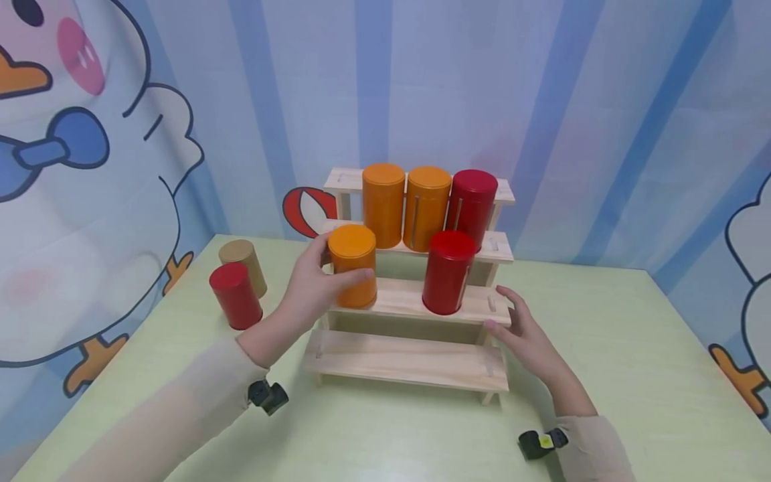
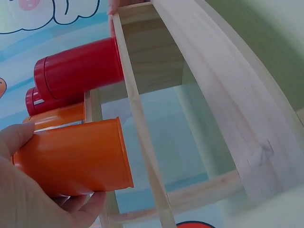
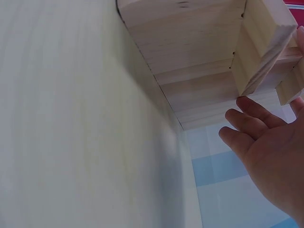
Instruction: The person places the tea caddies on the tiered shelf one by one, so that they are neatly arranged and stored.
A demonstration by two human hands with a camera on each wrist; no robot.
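Note:
A stepped wooden rack with several tiers stands on the table. My left hand grips an orange canister upright at the left end of the second tier from the bottom. In the left wrist view, thumb and fingers span the orange canister, its base close to the shelf board. My right hand holds the right end of that tier, thumb at the front edge and index finger farther back. The right wrist view shows its other fingertips beside the wooden end. A red canister stands on this tier.
Two orange canisters and a dark red canister stand in a row on the tier behind. Left of the rack, a red canister and a tan canister stand on the table. A printed curtain hangs behind.

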